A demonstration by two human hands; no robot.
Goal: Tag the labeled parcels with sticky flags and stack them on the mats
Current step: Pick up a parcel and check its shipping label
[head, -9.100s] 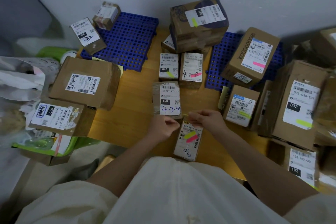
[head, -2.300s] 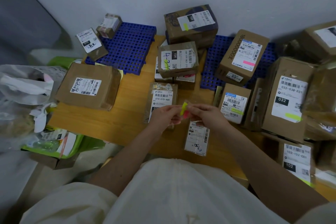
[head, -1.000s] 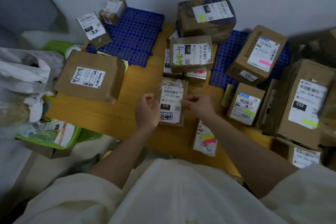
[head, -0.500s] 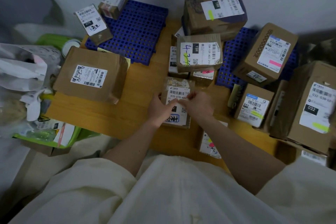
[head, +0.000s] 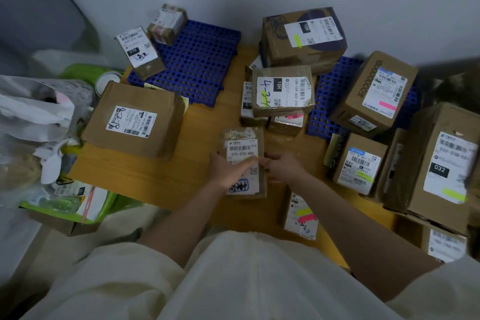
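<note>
Now both hands (head: pixel 255 170) on parcel (head: pixel 244 147).

You view a dim, bluish, evenly lit scene, with wide-angle bending toward the edges, motion blur at right, and no glare.

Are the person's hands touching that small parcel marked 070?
Touching. The head view shows the left hand lying across the 070 parcel label and the right hand against its edge.

Parcel sorting spot: labeled cardboard parcels (head: pixel 283 93) crowd a wooden surface (head: pixel 197 153) with blue perforated mats (head: pixel 197 60), plain wall behind.
</note>
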